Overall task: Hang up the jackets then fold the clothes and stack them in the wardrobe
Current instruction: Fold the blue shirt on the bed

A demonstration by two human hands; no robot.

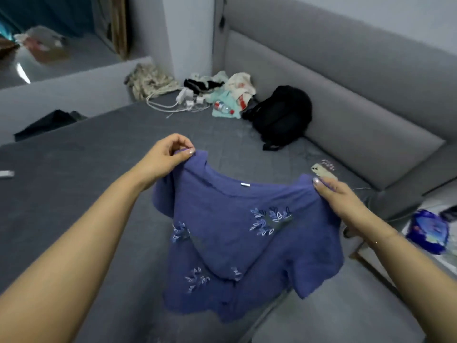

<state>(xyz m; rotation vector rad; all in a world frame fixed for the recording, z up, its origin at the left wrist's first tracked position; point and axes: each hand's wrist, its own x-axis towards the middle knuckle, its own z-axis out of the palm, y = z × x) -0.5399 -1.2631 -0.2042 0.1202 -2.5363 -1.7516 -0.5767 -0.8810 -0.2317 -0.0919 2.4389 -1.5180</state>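
Left hand and right hand grip shirt shoulders, hem hanging down.

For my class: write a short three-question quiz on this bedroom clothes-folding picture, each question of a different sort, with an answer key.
1. True or false: the purple embroidered top lies flat and folded on the bed.
2. Multiple choice: which part of the top does the left hand pinch? A) a shoulder B) the hem C) the neck label
3. Fill in: the dark item leaning against the grey headboard is a black ____.

Key
1. False: both hands hold it up by its shoulders, the right hand at the other one, and it hangs unfolded.
2. A
3. backpack
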